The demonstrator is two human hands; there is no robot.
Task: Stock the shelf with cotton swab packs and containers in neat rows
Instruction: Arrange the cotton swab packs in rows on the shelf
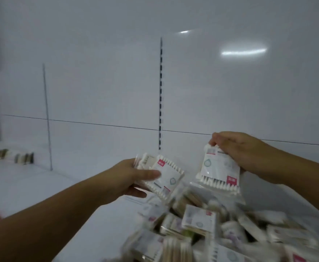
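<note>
The left hand grips a flat swab pack, the left pack, with its thumb across the pack's face and its fingers underneath. A second pack appears to be tucked behind it. The right hand pinches the right pack by its upper end, so the pack hangs tilted with its swab tips pointing down. The hands are apart, and both are raised above the blurred pile of packs at lower right on the white shelf. At far left, beyond a clear divider, a short row of packs stands on the shelf near the back panel.
</note>
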